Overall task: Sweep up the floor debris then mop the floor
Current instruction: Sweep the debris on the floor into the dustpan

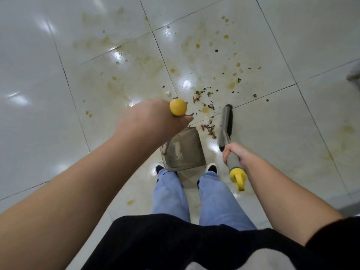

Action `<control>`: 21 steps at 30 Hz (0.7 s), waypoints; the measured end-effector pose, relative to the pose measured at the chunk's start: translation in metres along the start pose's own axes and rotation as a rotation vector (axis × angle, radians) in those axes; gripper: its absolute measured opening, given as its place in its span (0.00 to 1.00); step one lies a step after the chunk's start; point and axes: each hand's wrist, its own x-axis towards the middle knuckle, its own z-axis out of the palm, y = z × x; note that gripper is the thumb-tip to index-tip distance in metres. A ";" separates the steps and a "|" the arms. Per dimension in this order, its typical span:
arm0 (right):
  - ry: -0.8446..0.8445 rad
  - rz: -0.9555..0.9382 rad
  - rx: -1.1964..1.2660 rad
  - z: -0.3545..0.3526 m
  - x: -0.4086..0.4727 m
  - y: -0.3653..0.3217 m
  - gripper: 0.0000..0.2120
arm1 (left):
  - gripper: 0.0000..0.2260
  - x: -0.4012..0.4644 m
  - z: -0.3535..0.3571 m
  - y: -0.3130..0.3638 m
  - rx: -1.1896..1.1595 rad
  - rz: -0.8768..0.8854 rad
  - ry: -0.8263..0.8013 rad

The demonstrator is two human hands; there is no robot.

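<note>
From the head camera, the left hand point(153, 117) is wrapped round the yellow-capped top of the dustpan handle point(178, 107), fingers curled under it. The right hand point(233, 152) grips the grey broom point(227, 125) near its yellow end cap, fist tight.

The dustpan point(183, 149) stands on the tiled floor point(39, 75) just in front of the shoes point(212, 167), its mouth facing far. The broom head lies just right of the pan's mouth, with a clump of debris point(209, 129) between them and a looser scatter point(204, 96) farther out.

The risk, as I judge it: the floor looks wet and stained yellow-brown, so damp scraps may smear or stick to the bristles instead of sliding in. A quick stroke could flick bits past the pan's left edge, and the pan could skid if its lip lifts.

The debris is small, dark and leafy, purple-green flakes mixed with yellow blobs.
</note>
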 end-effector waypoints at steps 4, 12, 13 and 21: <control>-0.080 0.002 0.109 0.049 -0.002 -0.024 0.18 | 0.23 0.010 -0.009 -0.028 -0.035 0.050 -0.017; -0.170 0.028 0.119 0.145 -0.022 -0.047 0.24 | 0.23 0.034 -0.040 -0.128 -0.125 0.029 -0.033; -0.167 0.027 0.157 0.149 -0.024 -0.046 0.26 | 0.23 0.035 -0.046 -0.140 -0.126 0.029 -0.013; 0.051 0.004 0.019 0.175 -0.034 -0.035 0.19 | 0.25 0.047 -0.066 -0.205 -0.149 -0.028 -0.030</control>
